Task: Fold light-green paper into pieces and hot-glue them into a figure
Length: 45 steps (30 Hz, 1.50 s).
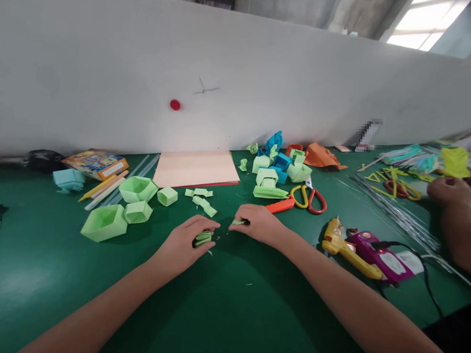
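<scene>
**Green paper work in hand: folded boxes at left, a piece between the fingers**

On the green table (230, 320), the left hand (182, 246) is curled partway round a folded green piece (203, 238), thumb below and fingers above; its layered edge faces the right hand (260, 224). The right hand is drawn into a near-complete pinch at the fingertips, gripping a small green scrap (238, 222). The two hands are apart, with a narrow gap between them in which tiny offcuts lie.

Shaped already: four green boxes (104, 224) of differing size, grouped to the left of the hands, and further green forms (267, 177) beyond the right hand, mixed with blue paper (281, 162) and orange paper (321, 156).

Apparently left to work: the held piece, which looks unfinished, and two loose creased strips (204, 206) lying just beyond the left hand. Whether the strips are stock or waste cannot be told. No bond between boxes can be made out; those nearest one another seem merely to touch. The cutter (281, 205), scissors (315, 200) and glue gun (351, 250) lie unheld at right. The overall stage is best judged as partway.
</scene>
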Motion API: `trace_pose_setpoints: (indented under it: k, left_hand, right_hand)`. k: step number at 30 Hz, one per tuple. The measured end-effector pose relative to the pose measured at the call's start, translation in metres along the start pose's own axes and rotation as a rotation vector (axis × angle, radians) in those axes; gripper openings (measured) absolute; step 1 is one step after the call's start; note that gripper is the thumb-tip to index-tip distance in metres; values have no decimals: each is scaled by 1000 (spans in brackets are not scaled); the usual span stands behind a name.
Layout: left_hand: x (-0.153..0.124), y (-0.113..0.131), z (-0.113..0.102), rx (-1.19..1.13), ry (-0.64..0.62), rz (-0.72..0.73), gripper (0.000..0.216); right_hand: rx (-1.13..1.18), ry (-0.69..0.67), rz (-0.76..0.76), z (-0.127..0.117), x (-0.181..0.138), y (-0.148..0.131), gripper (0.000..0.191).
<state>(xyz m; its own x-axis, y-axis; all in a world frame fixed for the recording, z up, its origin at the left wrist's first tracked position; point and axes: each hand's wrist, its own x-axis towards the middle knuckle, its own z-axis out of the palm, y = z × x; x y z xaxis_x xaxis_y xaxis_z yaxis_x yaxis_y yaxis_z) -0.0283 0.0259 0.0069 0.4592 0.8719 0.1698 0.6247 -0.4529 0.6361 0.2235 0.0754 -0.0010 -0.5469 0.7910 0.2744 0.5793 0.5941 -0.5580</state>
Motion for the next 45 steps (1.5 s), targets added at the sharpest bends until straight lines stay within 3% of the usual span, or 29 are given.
trace_pose_setpoints:
  k: [9,16,18,21,25,31,36,41,45]
  left_hand:
    - [-14,1,-1,68,-9,-23,58]
    - [-23,3,-7,59,-15,-36,85]
    - [-23,2,-8,39,-23,-17,92]
    - [-24,1,-10,16,-30,20,99]
    - [-27,-3,-12,26,-38,17,99]
    - [-31,-12,-15,-21,16,-52,90]
    - [-29,-18,-14,-101,69,-109,75]
    - [-26,-15,-10,-22,118,-48,58]
    - [-27,-11,-8,-81,121,-15,57]
  right_hand:
    - [-21,7,150,-17,25,0,42]
    - [-55,97,109,-22,55,13,15]
    - [-77,53,90,-21,57,17,23]
    - [-113,-36,88,-19,56,20,51]
    - [-166,-114,103,-20,52,19,84]
    - [-299,-55,150,-33,37,1,101]
    - [-307,-48,118,-37,5,-26,86]
    - [-66,-121,71,-12,-32,-59,71]
    - [83,-121,119,7,-37,-73,62]
